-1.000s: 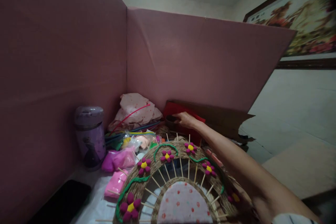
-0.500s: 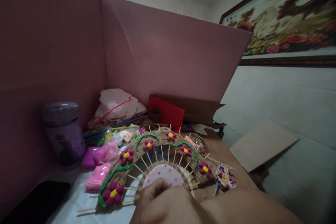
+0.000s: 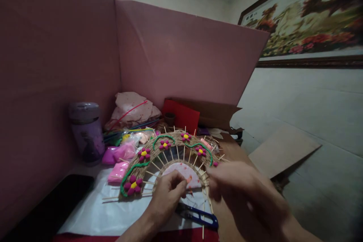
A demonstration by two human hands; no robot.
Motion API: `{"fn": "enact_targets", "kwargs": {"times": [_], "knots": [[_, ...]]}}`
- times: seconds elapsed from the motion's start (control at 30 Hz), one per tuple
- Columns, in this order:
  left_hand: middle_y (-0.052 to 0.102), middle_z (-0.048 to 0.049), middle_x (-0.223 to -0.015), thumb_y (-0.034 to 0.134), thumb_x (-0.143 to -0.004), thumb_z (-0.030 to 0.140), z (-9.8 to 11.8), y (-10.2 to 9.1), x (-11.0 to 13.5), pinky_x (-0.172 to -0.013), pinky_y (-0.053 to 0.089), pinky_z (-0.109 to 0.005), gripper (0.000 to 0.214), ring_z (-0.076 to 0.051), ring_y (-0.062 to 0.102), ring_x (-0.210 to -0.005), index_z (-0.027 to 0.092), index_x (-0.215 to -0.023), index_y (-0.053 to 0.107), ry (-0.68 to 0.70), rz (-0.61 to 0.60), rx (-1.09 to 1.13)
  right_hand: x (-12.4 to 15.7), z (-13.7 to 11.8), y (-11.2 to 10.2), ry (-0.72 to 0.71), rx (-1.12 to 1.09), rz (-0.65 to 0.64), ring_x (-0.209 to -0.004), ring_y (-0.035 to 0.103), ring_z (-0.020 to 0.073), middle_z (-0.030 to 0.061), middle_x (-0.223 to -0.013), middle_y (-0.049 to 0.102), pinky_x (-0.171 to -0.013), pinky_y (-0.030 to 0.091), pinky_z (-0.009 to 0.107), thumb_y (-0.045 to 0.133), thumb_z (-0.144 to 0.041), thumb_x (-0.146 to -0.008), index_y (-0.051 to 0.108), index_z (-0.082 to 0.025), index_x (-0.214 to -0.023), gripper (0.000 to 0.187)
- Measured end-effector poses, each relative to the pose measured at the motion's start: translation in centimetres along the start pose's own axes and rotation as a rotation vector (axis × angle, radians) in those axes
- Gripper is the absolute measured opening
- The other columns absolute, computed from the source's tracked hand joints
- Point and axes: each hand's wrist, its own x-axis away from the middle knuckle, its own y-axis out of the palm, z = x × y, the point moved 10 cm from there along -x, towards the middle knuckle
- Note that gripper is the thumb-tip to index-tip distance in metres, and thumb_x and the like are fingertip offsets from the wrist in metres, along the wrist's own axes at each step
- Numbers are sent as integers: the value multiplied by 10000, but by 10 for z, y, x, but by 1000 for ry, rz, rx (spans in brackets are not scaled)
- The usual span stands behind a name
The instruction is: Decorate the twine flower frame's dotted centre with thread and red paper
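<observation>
A half-ring fan shape of woven twine [image 3: 177, 136] on thin wooden sticks lies before me, with magenta-and-yellow clay flowers [image 3: 134, 185] and green clay vines [image 3: 136, 168] on it. Pink dotted fabric [image 3: 177, 170] covers its inner half-circle. Over the fabric's lower edge, my left hand [image 3: 168, 193] is closed in a pinch, with a small orange piece [image 3: 189, 179] at its fingertips. My right hand [image 3: 244, 189], smeared by motion, hovers at the right end of the ring and covers part of it; what its fingers hold cannot be made out. Blue-handled thread snips [image 3: 200, 216] lie below my left hand.
Bags of pink clay [image 3: 119, 172] lie to the left, near a purple lidded tumbler [image 3: 86, 134] and a dark flat object [image 3: 48, 211]. Behind are folded dotted fabric [image 3: 133, 107], a red sheet [image 3: 184, 115] and cardboard [image 3: 215, 113]. Pink panels [image 3: 181, 53] enclose the back.
One hand low in front covered the ring's lower middle before; now both hands show, apart, with the snips visible between them. The view has shifted, so the ring appears higher and smaller.
</observation>
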Motion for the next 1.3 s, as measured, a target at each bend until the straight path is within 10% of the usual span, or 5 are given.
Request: {"fn": "enact_targets", "kwargs": {"times": [0.2,0.33,0.63,1.03,1.3], "knots": [[526,18,-555,460,-711,193,-24,21,7,-506,321,-225,102,-121,471,-546,174,-624,510,-52,-136,-197,-107,34,-33,243,46,338,-543,557,136,1,-649,603,-496,455,247,454,-344,-896,612,-199,-1012,244],[547,3,-577,450,-726,203,-24,13,3,-524,312,-234,136,-134,486,-579,178,-613,522,25,-88,-383,-140,94,-34,417,482,270,-882,608,179,77,-982,643,-795,449,258,457,-327,-880,648,-173,-956,257],[601,-16,-596,454,-746,231,-26,3,0,-543,323,-241,159,-157,536,-609,176,-640,558,-18,-8,-414,-187,191,-20,700,588,214,-824,636,259,124,-908,692,-614,432,280,592,-424,-767,691,-177,-907,300],[593,-6,-611,451,-751,218,-11,-13,-4,-575,330,-251,178,-153,530,-616,175,-640,584,50,107,-461,-164,97,-94,441,479,619,-578,608,164,46,-669,653,-502,416,227,371,-370,-901,606,-153,-970,327],[572,4,-546,473,-712,227,5,-29,-10,-514,355,-228,163,-131,508,-528,171,-584,557,119,127,-225,-79,88,-76,343,-642,771,-292,374,46,-83,-439,498,-288,270,156,732,-367,-659,598,-164,-785,275]]}}
